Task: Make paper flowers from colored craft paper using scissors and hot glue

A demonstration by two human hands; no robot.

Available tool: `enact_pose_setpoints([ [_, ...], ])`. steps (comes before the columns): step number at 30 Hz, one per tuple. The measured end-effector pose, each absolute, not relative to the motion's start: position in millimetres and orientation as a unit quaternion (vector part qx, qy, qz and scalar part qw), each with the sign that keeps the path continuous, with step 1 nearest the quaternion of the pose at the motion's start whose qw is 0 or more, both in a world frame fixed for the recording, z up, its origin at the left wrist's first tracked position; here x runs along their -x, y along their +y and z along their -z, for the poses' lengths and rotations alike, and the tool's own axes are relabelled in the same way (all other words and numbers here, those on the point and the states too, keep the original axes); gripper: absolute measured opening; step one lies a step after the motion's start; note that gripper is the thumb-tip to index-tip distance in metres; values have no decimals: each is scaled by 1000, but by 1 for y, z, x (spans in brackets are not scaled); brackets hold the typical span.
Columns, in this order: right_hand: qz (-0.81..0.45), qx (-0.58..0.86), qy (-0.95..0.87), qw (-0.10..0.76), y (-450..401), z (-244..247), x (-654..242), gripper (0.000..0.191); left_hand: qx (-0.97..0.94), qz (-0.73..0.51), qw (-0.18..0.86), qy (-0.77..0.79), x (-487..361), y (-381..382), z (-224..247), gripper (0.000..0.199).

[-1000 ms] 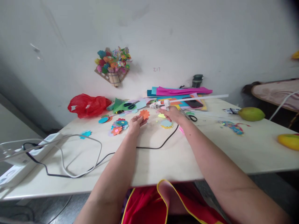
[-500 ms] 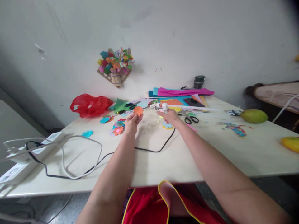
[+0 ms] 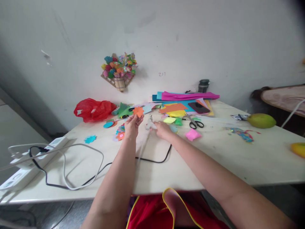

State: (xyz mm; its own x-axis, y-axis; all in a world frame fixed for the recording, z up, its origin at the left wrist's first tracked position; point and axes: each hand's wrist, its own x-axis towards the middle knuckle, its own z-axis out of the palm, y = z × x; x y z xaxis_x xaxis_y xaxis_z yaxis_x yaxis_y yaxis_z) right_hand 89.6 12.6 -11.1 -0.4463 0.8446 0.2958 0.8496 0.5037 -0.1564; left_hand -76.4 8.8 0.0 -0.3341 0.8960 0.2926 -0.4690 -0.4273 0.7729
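Observation:
Pinched between the fingers of my left hand (image 3: pixel 133 124) is an orange flower cutout (image 3: pixel 138 111), raised above the table. My right hand (image 3: pixel 162 128) is wrapped round a white hot glue gun (image 3: pixel 150 124), blurred by motion, with its nozzle end pointing away from me. A long clear glue stick (image 3: pixel 142 152) trails from its back toward me. The black cord (image 3: pixel 154 161) runs along the table below my hands. Left of my left hand lie layered flower cutouts (image 3: pixel 120 136). Beyond my right hand are small yellow, green and pink pieces (image 3: pixel 193 135).
Black-handled scissors (image 3: pixel 196 124), a dark phone (image 3: pixel 199 107) and coloured sheets (image 3: pixel 188 96) lie at the back right. A red plastic bag (image 3: pixel 94 110) sits back left. At left are a power strip (image 3: pixel 35 165) and looped white cable. A green mango (image 3: pixel 261 121) is at right.
My right hand has turned the glue gun, so its glue stick swung from pointing right to pointing toward me. My left hand has moved slightly left with the orange flower.

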Motion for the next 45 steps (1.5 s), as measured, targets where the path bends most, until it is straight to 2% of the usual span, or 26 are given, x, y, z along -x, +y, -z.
enact_pose_setpoints([
  [10, 11, 457, -874, 165, 4, 11, -81, 36, -391, -705, 511, 298, 61, 3, 0, 17],
  [17, 44, 537, -810, 231, 24, -2, -120, 34, -438, -658, 527, 311, 57, 3, 5, 22],
  [24, 33, 596, -784, 172, 34, -3, -148, 28, -471, -634, 513, 335, 55, 6, 12, 31],
  [37, 72, 507, -843, 167, 41, 17, -131, 24, -482, -623, 509, 347, 54, 8, 16, 36],
  [41, 37, 524, -822, 222, 50, 21, -125, 18, -477, -624, 511, 350, 54, 9, 17, 36],
  [43, -43, 539, -790, 289, 53, 19, -125, 14, -471, -628, 511, 351, 53, 9, 16, 35],
  [45, -180, 517, -746, 379, 55, 17, -128, 14, -464, -634, 510, 350, 52, 8, 15, 35],
])
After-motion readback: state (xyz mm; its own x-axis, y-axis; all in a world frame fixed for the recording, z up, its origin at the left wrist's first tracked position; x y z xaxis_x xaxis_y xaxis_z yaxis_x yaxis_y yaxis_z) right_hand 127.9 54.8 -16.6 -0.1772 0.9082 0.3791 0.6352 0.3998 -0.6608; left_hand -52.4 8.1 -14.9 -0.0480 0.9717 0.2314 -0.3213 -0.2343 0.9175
